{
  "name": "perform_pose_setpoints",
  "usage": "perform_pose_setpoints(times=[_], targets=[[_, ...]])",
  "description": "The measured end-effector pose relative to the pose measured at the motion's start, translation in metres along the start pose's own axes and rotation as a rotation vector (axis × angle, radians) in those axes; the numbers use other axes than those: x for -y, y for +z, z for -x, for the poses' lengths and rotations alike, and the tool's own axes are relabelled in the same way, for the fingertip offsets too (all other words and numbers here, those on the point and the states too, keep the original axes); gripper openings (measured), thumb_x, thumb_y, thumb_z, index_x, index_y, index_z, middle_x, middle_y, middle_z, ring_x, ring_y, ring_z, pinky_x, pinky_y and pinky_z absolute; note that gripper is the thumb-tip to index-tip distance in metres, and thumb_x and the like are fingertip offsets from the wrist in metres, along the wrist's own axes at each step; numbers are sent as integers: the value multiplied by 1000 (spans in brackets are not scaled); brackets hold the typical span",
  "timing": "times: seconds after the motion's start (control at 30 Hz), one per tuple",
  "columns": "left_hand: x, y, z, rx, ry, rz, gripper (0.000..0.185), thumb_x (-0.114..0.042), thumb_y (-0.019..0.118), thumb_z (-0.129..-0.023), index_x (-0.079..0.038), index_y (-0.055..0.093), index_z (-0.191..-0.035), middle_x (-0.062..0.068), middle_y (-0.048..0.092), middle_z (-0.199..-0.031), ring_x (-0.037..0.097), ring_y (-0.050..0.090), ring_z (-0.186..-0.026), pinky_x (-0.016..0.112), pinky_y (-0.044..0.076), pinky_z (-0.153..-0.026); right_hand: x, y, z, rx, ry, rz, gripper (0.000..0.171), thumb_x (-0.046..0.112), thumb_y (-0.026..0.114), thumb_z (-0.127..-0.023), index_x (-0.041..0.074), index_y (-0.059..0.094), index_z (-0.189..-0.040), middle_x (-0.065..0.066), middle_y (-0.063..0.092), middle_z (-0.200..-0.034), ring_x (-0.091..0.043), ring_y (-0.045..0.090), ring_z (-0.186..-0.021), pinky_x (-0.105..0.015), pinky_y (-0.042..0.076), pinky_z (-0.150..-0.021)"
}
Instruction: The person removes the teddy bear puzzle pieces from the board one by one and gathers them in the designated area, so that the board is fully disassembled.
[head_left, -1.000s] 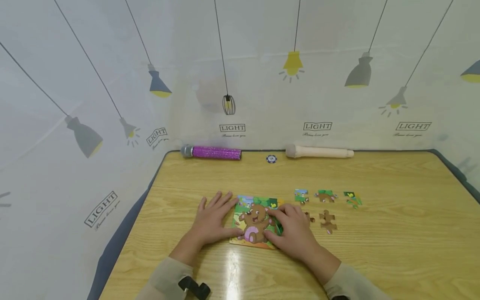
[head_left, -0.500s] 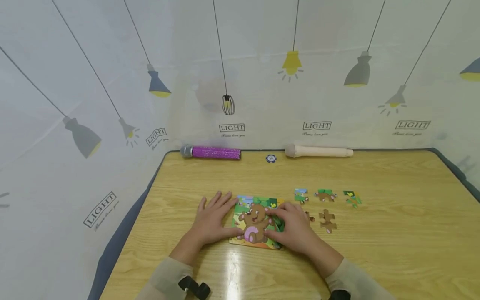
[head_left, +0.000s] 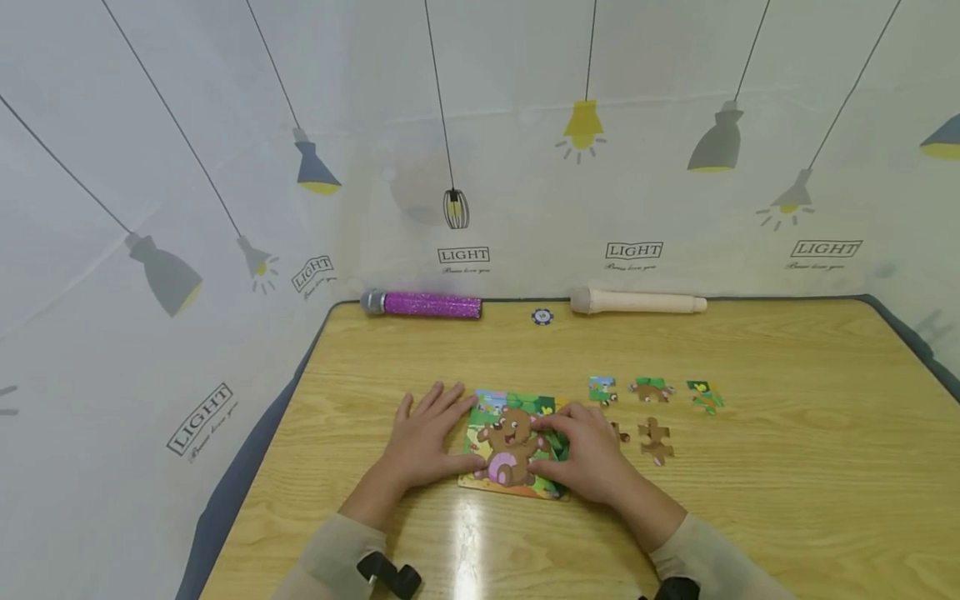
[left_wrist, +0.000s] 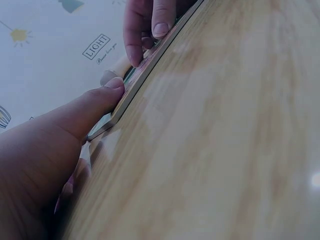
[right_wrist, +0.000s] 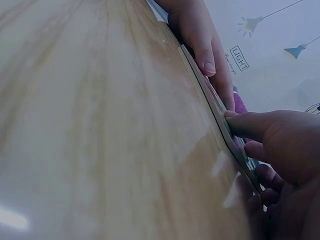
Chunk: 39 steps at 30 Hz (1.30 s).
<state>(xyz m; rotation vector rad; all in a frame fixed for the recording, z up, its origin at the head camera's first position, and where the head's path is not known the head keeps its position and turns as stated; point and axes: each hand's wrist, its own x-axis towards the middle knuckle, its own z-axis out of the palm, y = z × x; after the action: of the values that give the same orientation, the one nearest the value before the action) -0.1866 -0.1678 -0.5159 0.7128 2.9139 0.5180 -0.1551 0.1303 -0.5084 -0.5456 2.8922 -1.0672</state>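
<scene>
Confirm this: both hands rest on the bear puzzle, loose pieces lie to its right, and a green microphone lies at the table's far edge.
Not quite. The microphone is purple, not green, as the head view shows. The rest stands: left hand and right hand rest on the puzzle, loose pieces to its right.

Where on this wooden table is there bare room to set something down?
Free: the wide stretch right of the loose puzzle pieces, and the band between the purple glitter microphone, wooden rolling pin and the bear puzzle board. Crowded: around that board, where the left hand and right hand rest.
</scene>
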Motion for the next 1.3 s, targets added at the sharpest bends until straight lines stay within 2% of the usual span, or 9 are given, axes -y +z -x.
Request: perform_pose_setpoints(times=[0.5,0.97,1.17,1.3], targets=[[-1,-1,1,3,-2,7,105,-83,66,-84,-30,36,-169,0,25,-176,33,12,-163,72,-2,-124,5,-4,-5,57,54,-10,53,34,95,-82,16,77,-128,0,61,-112,-26,47,-110,-45,40,-89],[0,-2,1,-7,-1,12,105,-83,67,-84,-30,37,-168,0,25,-176,33,12,-163,71,-3,-124,6,-4,-4,28,48,-47,52,30,96,-80,18,76,-127,0,63,-114,-27,49,-111,-48,40,-93],[1,-1,2,-4,-2,16,105,-83,68,-84,-30,36,-169,0,24,-176,33,12,-163,71,-4,-124,7,-1,-2,14,56,-31,51,31,97,-80,21,76,-126,1,63,-112,-26,49,-108,-47,43,-90],[1,1,1,-12,4,10,104,-83,67,-84,-30,37,-168,1,25,-176,34,13,-163,72,-2,-124,10,-1,1,-12,39,-10,50,29,97,-81,20,76,-126,1,62,-112,-29,49,-110,-50,43,-92]])
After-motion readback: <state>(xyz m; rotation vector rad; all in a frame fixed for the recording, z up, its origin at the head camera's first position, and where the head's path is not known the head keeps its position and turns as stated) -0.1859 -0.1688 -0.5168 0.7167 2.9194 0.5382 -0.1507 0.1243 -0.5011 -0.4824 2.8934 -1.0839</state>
